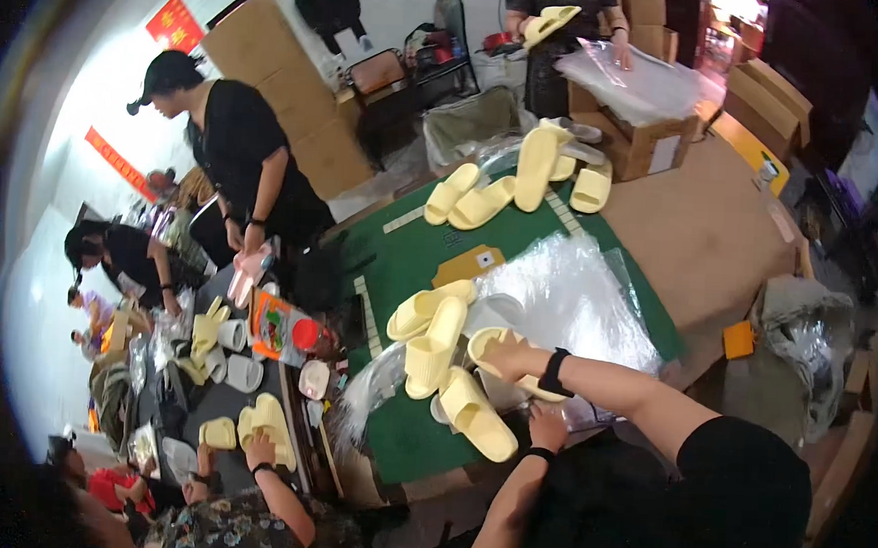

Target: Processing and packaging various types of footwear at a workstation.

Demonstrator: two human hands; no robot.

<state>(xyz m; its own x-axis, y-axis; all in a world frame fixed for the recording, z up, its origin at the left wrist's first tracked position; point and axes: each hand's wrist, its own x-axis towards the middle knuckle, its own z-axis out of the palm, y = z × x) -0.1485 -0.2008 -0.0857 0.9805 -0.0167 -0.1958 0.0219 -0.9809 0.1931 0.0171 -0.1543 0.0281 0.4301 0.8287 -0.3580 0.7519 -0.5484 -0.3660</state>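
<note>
My right hand (514,360) reaches in from the right and grips a pale yellow slipper (542,386). Its fingers are partly hidden by the slipper. Just below, my left hand (548,429) is closed at the table's near edge, beside the slipper and some clear plastic; what its fingers hold is hidden. Left of my hands lie more yellow slippers: one tilted toward me (479,419), a ribbed one showing its sole (434,350), and one behind it (426,309). A stack of clear plastic bags (566,289) spreads beyond my right hand.
Several yellow slippers (481,201) lie along the far side of the green mat (416,249). Across the table a person holds another slipper (551,24) near an open carton (650,146). To the left, co-workers surround a dark bench (258,374) with slippers and a red-lidded jar (307,335).
</note>
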